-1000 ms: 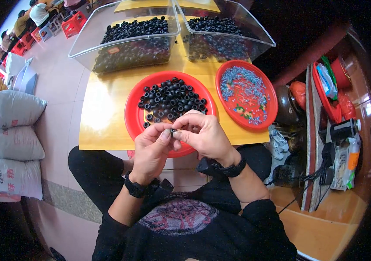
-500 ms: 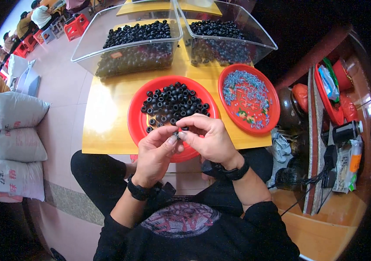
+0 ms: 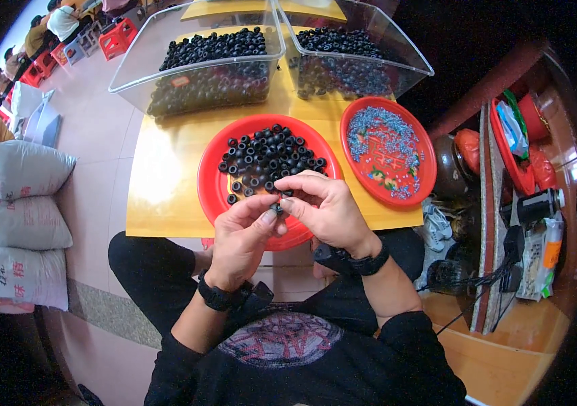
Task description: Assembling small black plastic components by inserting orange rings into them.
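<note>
Over the near edge of a red plate (image 3: 209, 196), both of my hands meet fingertip to fingertip. My left hand (image 3: 240, 233) pinches a small black ring-shaped piece (image 3: 276, 208) between thumb and fingers. My right hand (image 3: 332, 215) is closed in a pinch beside it, with a second dark piece (image 3: 288, 193) partly showing at its fingertips. Many like black ring-shaped pieces (image 3: 275, 150) lie loose on the plate, some with their holes facing up. To the right, another red plate (image 3: 426, 177) carries tiny clear-bluish pieces (image 3: 384, 132).
Two clear plastic bins (image 3: 197, 64) (image 3: 397, 66) full of black pieces stand at the back of the yellow table (image 3: 156, 220). White sacks (image 3: 25, 223) are stacked at left. A shelf (image 3: 486, 223) with assorted items runs along the right. People on stools (image 3: 118, 39) sit far left.
My right fingertips have shifted slightly against the left ones, showing a little more of the pieces. Both hands otherwise stay in place; the view has tilted slightly.
</note>
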A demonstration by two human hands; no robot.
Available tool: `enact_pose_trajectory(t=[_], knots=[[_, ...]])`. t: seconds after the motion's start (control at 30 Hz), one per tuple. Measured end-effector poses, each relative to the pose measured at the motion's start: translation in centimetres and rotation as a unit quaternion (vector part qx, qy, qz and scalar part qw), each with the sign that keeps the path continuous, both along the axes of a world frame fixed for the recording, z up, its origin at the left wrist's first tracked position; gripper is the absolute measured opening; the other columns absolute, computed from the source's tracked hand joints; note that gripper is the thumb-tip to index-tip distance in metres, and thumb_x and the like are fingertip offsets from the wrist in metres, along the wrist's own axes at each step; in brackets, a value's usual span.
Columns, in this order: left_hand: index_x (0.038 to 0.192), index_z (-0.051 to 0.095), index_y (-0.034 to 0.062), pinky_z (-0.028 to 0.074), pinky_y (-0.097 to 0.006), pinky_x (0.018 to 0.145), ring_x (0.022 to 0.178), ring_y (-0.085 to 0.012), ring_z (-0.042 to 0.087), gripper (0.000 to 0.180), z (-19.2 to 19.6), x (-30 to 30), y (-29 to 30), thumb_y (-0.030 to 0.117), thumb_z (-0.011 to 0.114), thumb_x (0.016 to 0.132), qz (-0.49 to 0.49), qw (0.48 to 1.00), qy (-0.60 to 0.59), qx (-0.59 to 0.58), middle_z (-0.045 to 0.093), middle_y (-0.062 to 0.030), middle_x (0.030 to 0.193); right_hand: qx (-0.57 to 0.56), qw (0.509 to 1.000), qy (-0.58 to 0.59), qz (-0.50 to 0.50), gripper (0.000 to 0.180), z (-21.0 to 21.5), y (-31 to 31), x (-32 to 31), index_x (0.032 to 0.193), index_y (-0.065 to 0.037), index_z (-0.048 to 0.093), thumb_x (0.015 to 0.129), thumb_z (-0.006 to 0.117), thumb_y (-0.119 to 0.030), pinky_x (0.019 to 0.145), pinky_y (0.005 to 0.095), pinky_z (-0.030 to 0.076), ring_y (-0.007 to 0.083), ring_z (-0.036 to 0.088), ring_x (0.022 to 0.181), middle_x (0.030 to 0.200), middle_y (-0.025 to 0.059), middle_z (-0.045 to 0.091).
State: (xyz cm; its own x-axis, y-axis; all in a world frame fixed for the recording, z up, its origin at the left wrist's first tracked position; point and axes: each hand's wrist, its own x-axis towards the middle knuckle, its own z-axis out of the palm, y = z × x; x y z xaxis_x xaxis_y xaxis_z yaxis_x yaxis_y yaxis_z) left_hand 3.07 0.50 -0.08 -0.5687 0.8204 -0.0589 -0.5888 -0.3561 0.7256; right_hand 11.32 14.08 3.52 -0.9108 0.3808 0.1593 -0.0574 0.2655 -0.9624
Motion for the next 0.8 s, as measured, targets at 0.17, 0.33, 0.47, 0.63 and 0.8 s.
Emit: enact_pose_trajectory(t=[0.17, 0.33, 0.47, 0.63, 0.8], knots=[[0.107, 0.053, -0.0019, 0.048, -0.026, 0.066, 0.074, -0.0180, 0.057, 0.025, -0.2, 0.1, -0.1, 0.003, 0.054, 0.083, -0.009, 1.000, 0.023, -0.003, 0.059, -0.0114, 0.092, -0.111, 0.993, -0.031, 0.018, 0.020, -0.5, -0.1, -0.2, 0.099, 0.002, 0.059, 0.080, 0.058, -0.003, 0.069, 0.0216, 0.045, 0.0087, 0.055, 0.077, 0.088, 0.0037, 0.058], [0.107, 0.053, -0.0018, 0.047, -0.026, 0.066, 0.074, -0.0177, 0.057, 0.025, -0.1, 0.0, -0.1, 0.003, 0.053, 0.083, -0.002, 1.000, 0.005, -0.013, 0.059, -0.0122, 0.091, -0.096, 0.994, -0.041, -0.012, 0.020, 0.0, 0.8, 0.1, 0.099, 0.001, 0.060, 0.081, 0.055, -0.002, 0.071, 0.0216, 0.046, 0.0082, 0.056, 0.079, 0.086, 0.0037, 0.060], [0.107, 0.052, -0.0020, 0.047, -0.026, 0.067, 0.076, -0.0172, 0.056, 0.025, 0.1, 0.1, -0.1, 0.003, 0.053, 0.083, 0.000, 1.000, 0.003, -0.004, 0.059, -0.0120, 0.092, -0.104, 0.993, -0.051, 0.013, 0.019, 0.5, 0.7, 0.2, 0.098, 0.001, 0.060, 0.081, 0.052, -0.002, 0.071, 0.0212, 0.045, 0.0075, 0.056, 0.078, 0.084, 0.0034, 0.061], [0.107, 0.052, -0.0028, 0.048, -0.027, 0.068, 0.076, -0.0174, 0.057, 0.024, 0.0, -0.2, 0.0, 0.000, 0.051, 0.083, 0.002, 1.000, -0.006, 0.013, 0.058, -0.0132, 0.096, -0.190, 0.980, 0.002, 0.060, 0.018, 0.5, 0.5, 0.1, 0.096, 0.002, 0.061, 0.081, 0.052, 0.000, 0.064, 0.0200, 0.045, 0.0059, 0.054, 0.069, 0.082, 0.0033, 0.062], [0.104, 0.052, -0.0030, 0.048, -0.026, 0.067, 0.075, -0.0175, 0.057, 0.022, 0.1, -0.1, 0.0, 0.000, 0.052, 0.083, 0.016, 1.000, -0.002, -0.007, 0.059, -0.0136, 0.094, -0.194, 0.980, -0.037, 0.037, 0.016, 0.4, 0.6, 0.2, 0.095, 0.002, 0.057, 0.080, 0.054, -0.004, 0.060, 0.0190, 0.045, 0.0054, 0.054, 0.065, 0.080, 0.0035, 0.061]])
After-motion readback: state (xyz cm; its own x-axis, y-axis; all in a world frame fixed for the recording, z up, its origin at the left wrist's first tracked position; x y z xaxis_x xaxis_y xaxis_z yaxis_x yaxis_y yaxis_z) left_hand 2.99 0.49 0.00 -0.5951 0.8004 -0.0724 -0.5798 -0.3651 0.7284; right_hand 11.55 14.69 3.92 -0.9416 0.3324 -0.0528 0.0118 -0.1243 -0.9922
